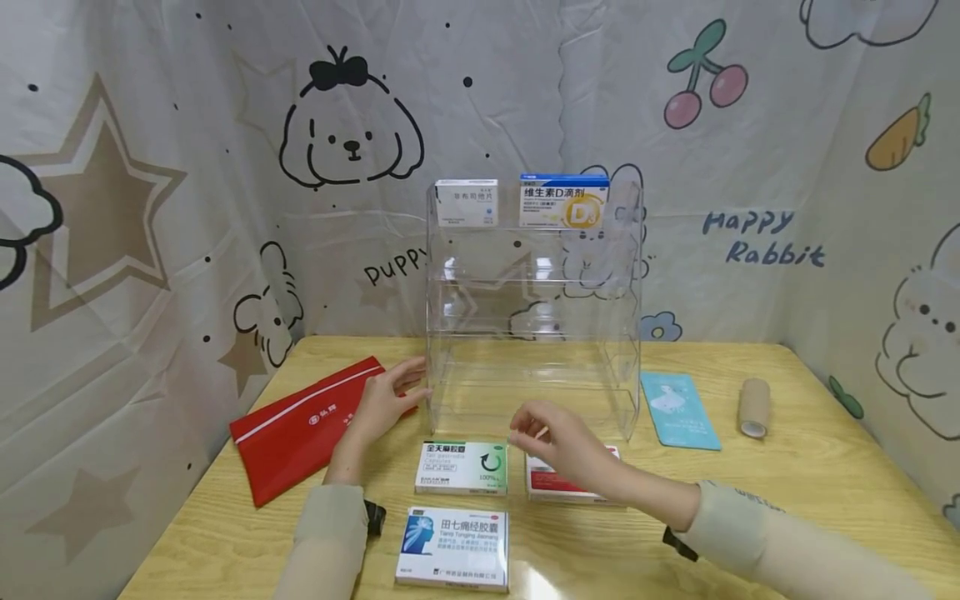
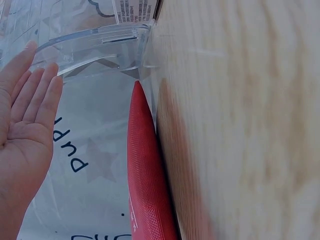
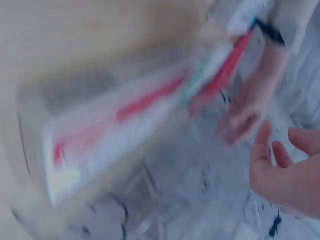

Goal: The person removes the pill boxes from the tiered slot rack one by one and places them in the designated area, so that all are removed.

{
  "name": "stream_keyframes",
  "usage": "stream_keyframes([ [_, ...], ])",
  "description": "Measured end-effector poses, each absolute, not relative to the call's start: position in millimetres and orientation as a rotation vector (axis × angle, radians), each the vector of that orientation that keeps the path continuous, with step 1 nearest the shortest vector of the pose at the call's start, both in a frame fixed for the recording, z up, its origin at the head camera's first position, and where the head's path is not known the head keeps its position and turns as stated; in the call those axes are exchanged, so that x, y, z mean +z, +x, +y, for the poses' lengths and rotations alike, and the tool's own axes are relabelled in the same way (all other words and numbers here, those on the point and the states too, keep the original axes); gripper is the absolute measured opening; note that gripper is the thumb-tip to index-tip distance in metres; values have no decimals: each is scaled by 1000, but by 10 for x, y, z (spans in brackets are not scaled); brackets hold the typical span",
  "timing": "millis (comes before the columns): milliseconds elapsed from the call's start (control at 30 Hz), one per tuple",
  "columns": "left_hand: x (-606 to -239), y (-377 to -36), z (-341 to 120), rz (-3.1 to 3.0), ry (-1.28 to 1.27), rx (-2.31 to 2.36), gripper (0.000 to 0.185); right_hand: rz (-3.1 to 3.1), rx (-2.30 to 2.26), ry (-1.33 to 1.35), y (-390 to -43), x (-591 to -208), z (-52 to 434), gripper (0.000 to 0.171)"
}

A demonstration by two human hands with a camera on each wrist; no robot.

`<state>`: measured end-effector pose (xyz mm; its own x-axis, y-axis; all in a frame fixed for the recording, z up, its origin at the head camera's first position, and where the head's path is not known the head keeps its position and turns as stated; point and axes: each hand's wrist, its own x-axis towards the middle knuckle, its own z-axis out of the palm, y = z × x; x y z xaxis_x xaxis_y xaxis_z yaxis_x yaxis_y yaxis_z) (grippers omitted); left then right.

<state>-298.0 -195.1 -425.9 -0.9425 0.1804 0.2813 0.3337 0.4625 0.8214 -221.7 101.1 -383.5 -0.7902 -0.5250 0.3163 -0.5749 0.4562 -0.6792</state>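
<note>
A clear plastic tiered rack [image 1: 534, 358] stands on the table, a white medicine box [image 1: 467, 204] and a blue-topped vitamin D box [image 1: 564, 202] on its top tier. My left hand [image 1: 381, 402] has its fingertips at the rack's left side, touching or very near it. In the left wrist view that hand's fingers are straight. Above a red-and-white box [image 1: 551, 479] hovers my right hand [image 1: 561, 442], fingers loosely bent around nothing. To its left lie a green-and-white capsule box [image 1: 461, 468] and a blue-and-white capsule box [image 1: 452, 548]. The right wrist view is blurred.
A red zip pouch [image 1: 300, 433] lies at the left, partly under my left hand. Right of the rack are a light-blue packet [image 1: 680, 410] and a brown cardboard roll [image 1: 753, 407]. A printed curtain [image 1: 495, 108] encloses the table's back and sides.
</note>
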Motion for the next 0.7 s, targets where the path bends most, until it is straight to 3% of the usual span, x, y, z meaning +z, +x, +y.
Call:
stream_keyframes([
  [700,-4273,-2982,-1973,-2529,-468,-1487,56,-2270,1120,559,-3194,-2677,1557,25],
])
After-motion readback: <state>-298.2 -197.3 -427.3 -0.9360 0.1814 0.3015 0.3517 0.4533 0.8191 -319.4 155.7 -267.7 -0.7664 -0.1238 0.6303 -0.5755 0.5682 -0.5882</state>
